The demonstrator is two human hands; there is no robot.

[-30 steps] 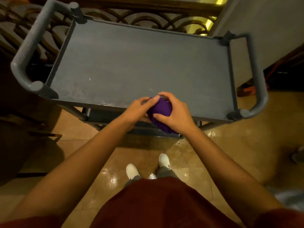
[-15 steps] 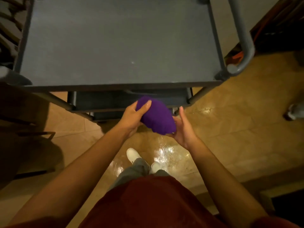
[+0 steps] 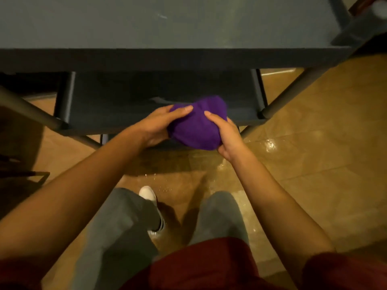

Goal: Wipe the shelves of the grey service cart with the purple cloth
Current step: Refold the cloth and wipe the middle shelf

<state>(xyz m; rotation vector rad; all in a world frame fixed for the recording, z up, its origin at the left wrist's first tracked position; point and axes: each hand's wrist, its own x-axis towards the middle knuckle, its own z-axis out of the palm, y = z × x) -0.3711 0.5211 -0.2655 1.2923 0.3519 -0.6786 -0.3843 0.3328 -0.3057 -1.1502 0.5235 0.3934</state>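
Note:
The purple cloth [image 3: 199,124] is bunched into a ball and held between both hands at the front edge of the cart's middle shelf [image 3: 117,105]. My left hand [image 3: 159,124] grips its left side, fingers over the top. Around the cloth's right side and bottom wraps my right hand [image 3: 226,132]. The grey service cart's top shelf [image 3: 146,24] fills the upper part of the view, above the hands. Whether the cloth touches the middle shelf is unclear. A lower shelf is mostly hidden beneath.
Grey cart legs [image 3: 293,91] slant down at left and right of the middle shelf. The glossy tan tile floor [image 3: 314,153] spreads to the right. My knees in grey trousers [image 3: 217,216] and a white shoe [image 3: 147,193] are below the hands. Dark furniture [image 3: 18,174] stands at left.
The cloth came off the top shelf's front edge and went down to the middle shelf level. My view dropped lower and closer. Both hands now close around the cloth.

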